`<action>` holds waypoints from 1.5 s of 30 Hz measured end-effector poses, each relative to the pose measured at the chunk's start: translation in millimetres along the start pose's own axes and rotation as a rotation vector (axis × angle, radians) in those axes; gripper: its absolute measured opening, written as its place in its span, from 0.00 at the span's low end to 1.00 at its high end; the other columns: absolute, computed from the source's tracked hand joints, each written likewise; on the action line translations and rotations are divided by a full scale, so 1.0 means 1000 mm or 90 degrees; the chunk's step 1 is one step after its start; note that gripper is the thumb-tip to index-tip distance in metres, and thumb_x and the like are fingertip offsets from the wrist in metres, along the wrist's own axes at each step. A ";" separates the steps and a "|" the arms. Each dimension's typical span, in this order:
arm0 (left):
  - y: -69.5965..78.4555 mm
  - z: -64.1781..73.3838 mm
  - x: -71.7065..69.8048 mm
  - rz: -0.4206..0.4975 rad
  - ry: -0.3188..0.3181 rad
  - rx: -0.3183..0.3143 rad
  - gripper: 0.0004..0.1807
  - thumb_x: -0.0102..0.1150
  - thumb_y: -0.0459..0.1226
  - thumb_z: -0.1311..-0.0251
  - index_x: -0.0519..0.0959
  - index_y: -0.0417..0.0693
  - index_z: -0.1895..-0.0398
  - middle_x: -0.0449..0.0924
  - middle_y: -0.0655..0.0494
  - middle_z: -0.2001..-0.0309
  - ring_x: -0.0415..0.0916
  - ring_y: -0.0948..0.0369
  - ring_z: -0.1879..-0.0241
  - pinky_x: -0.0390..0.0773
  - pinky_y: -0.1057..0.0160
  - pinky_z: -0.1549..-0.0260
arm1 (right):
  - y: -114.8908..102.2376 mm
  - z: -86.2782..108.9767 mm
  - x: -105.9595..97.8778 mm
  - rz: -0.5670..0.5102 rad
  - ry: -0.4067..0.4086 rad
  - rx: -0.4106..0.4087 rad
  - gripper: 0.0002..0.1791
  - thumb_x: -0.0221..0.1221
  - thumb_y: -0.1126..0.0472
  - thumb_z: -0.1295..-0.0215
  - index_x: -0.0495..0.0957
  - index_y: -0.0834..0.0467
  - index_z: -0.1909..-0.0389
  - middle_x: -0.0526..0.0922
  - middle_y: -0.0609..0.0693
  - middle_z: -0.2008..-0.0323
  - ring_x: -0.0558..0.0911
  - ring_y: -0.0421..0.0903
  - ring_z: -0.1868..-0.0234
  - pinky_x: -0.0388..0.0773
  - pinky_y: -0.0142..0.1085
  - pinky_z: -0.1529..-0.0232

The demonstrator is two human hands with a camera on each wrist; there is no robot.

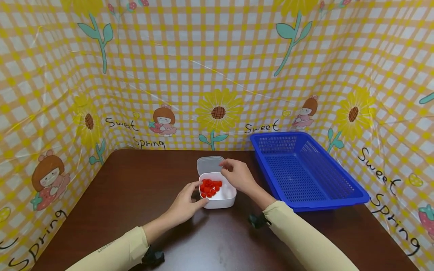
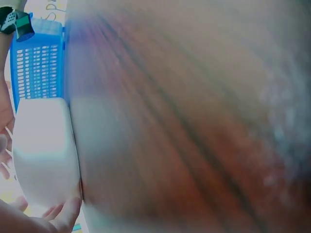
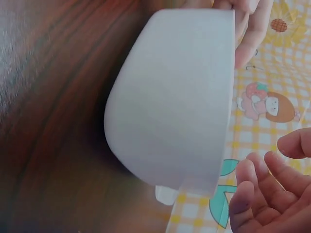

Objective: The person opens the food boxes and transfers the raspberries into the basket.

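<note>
On the dark table stands a white plastic box (image 1: 220,203), its translucent lid (image 1: 207,165) tipped back behind it. Several small red pieces (image 1: 209,188) lie in the box's left part; their exact kind is too small to tell. My left hand (image 1: 184,203) holds the box by its left end, thumb at the front corner and fingers along the side. Over the box's back right rim hovers my right hand (image 1: 239,175), fingers loosely bent. In the right wrist view this hand (image 3: 272,194) has thumb and fingertips apart, with nothing visible between them.
A blue plastic basket (image 1: 271,188) with perforated walls stands to the right of the box. Checked cloth (image 1: 217,75) with flowers and figures hangs around the table (image 1: 142,177) at the back and sides. Dark wrist devices (image 1: 256,221) sit on both forearms.
</note>
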State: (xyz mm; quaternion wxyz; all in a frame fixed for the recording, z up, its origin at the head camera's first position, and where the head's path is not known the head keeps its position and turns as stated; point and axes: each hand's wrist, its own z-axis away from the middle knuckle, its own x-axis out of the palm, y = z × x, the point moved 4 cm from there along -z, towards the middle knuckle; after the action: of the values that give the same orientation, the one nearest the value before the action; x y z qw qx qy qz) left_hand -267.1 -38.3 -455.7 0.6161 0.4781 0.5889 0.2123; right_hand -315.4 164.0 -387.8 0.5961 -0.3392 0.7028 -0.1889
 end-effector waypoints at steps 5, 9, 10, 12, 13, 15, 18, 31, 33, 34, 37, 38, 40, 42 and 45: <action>0.001 0.000 0.000 0.013 0.014 -0.008 0.30 0.64 0.46 0.35 0.70 0.46 0.33 0.74 0.48 0.39 0.75 0.50 0.39 0.82 0.56 0.49 | 0.000 0.003 0.002 -0.062 -0.013 0.024 0.12 0.61 0.61 0.34 0.85 0.56 0.52 0.87 0.52 0.61 0.82 0.48 0.64 0.80 0.38 0.62; 0.002 -0.001 0.000 0.026 0.031 0.003 0.28 0.63 0.46 0.34 0.72 0.46 0.34 0.76 0.48 0.39 0.77 0.50 0.40 0.82 0.55 0.49 | 0.002 0.005 0.004 -0.133 -0.032 0.061 0.12 0.61 0.60 0.34 0.84 0.57 0.52 0.86 0.58 0.61 0.83 0.54 0.65 0.78 0.36 0.68; 0.003 -0.001 0.000 0.031 0.036 0.007 0.27 0.63 0.46 0.34 0.73 0.46 0.35 0.77 0.48 0.39 0.77 0.50 0.40 0.82 0.55 0.50 | 0.002 0.005 0.005 -0.151 -0.037 0.068 0.12 0.61 0.61 0.34 0.84 0.58 0.51 0.86 0.60 0.61 0.83 0.57 0.63 0.78 0.37 0.68; 0.003 -0.001 -0.001 0.037 0.044 0.008 0.26 0.63 0.46 0.33 0.73 0.46 0.36 0.77 0.48 0.39 0.78 0.50 0.40 0.82 0.55 0.50 | 0.003 0.006 0.008 -0.184 -0.045 0.079 0.13 0.60 0.61 0.33 0.84 0.60 0.51 0.86 0.61 0.60 0.84 0.60 0.61 0.77 0.38 0.68; 0.003 -0.001 -0.001 0.038 0.047 0.006 0.26 0.63 0.46 0.33 0.74 0.46 0.36 0.78 0.48 0.39 0.78 0.50 0.41 0.82 0.55 0.50 | 0.004 0.006 0.009 -0.199 -0.047 0.083 0.13 0.60 0.62 0.33 0.84 0.61 0.50 0.86 0.61 0.61 0.83 0.61 0.60 0.78 0.39 0.67; 0.003 0.000 -0.001 0.042 0.053 0.001 0.25 0.63 0.45 0.33 0.75 0.47 0.36 0.79 0.49 0.39 0.80 0.51 0.42 0.82 0.55 0.50 | 0.004 0.007 0.012 -0.224 -0.053 0.090 0.14 0.59 0.63 0.33 0.83 0.64 0.50 0.87 0.59 0.62 0.83 0.62 0.59 0.78 0.41 0.65; 0.001 0.000 -0.001 0.036 0.061 0.001 0.23 0.63 0.44 0.33 0.76 0.47 0.38 0.80 0.48 0.41 0.80 0.51 0.43 0.82 0.53 0.49 | 0.004 0.008 0.018 -0.248 -0.058 0.094 0.15 0.59 0.63 0.34 0.83 0.65 0.50 0.87 0.57 0.63 0.83 0.58 0.61 0.79 0.43 0.62; -0.001 0.002 -0.003 0.011 0.097 -0.008 0.21 0.65 0.44 0.35 0.78 0.49 0.41 0.83 0.50 0.44 0.81 0.53 0.44 0.77 0.47 0.44 | 0.001 0.004 0.040 -0.289 -0.074 0.136 0.14 0.61 0.60 0.34 0.85 0.61 0.52 0.87 0.56 0.59 0.81 0.50 0.62 0.78 0.42 0.59; -0.002 0.003 -0.003 0.009 0.099 -0.014 0.21 0.66 0.44 0.35 0.78 0.50 0.41 0.83 0.51 0.44 0.80 0.53 0.44 0.77 0.47 0.44 | 0.001 0.003 0.044 -0.305 -0.083 0.153 0.14 0.62 0.59 0.34 0.86 0.60 0.52 0.86 0.56 0.58 0.80 0.50 0.61 0.80 0.44 0.57; -0.002 0.003 -0.003 0.007 0.100 -0.016 0.21 0.66 0.44 0.36 0.78 0.50 0.41 0.83 0.51 0.44 0.80 0.54 0.44 0.76 0.47 0.43 | 0.001 0.003 0.047 -0.313 -0.090 0.162 0.14 0.62 0.58 0.34 0.86 0.60 0.52 0.86 0.57 0.56 0.81 0.51 0.60 0.80 0.45 0.56; -0.003 0.004 -0.004 0.004 0.102 -0.015 0.22 0.67 0.44 0.36 0.79 0.50 0.40 0.83 0.51 0.45 0.80 0.54 0.44 0.76 0.47 0.43 | 0.001 0.001 0.053 -0.334 -0.103 0.193 0.14 0.63 0.59 0.35 0.86 0.60 0.53 0.86 0.58 0.55 0.82 0.54 0.58 0.81 0.46 0.54; -0.003 0.004 -0.004 0.003 0.103 -0.013 0.22 0.67 0.44 0.36 0.79 0.50 0.40 0.83 0.51 0.45 0.80 0.54 0.44 0.76 0.47 0.43 | 0.002 0.000 0.055 -0.337 -0.103 0.204 0.13 0.64 0.59 0.35 0.86 0.61 0.53 0.86 0.59 0.55 0.82 0.55 0.58 0.82 0.45 0.54; -0.003 0.004 -0.004 0.003 0.106 -0.008 0.22 0.67 0.44 0.36 0.79 0.51 0.40 0.84 0.51 0.45 0.81 0.55 0.45 0.77 0.48 0.45 | 0.004 -0.002 0.059 -0.337 -0.104 0.219 0.14 0.65 0.59 0.36 0.86 0.62 0.54 0.86 0.59 0.55 0.83 0.54 0.58 0.82 0.45 0.55; -0.003 0.005 -0.004 -0.001 0.111 -0.001 0.22 0.67 0.44 0.36 0.80 0.51 0.41 0.84 0.51 0.46 0.81 0.55 0.46 0.78 0.48 0.46 | 0.005 -0.004 0.063 -0.331 -0.108 0.230 0.14 0.65 0.59 0.37 0.87 0.62 0.54 0.87 0.59 0.57 0.84 0.53 0.59 0.83 0.44 0.55; -0.003 0.005 -0.004 -0.004 0.115 -0.006 0.22 0.67 0.45 0.37 0.80 0.52 0.41 0.84 0.52 0.46 0.80 0.54 0.45 0.77 0.47 0.45 | 0.008 -0.005 0.068 -0.315 -0.116 0.242 0.13 0.66 0.60 0.38 0.87 0.62 0.55 0.88 0.57 0.59 0.85 0.51 0.61 0.84 0.44 0.57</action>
State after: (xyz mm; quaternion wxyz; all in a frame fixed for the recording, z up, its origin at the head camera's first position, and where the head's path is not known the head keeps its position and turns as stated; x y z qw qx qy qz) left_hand -264.1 -44.7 -456.7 0.5634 0.4521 0.6425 0.2558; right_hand -326.4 121.2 -440.5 0.6450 -0.3982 0.4951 -0.4247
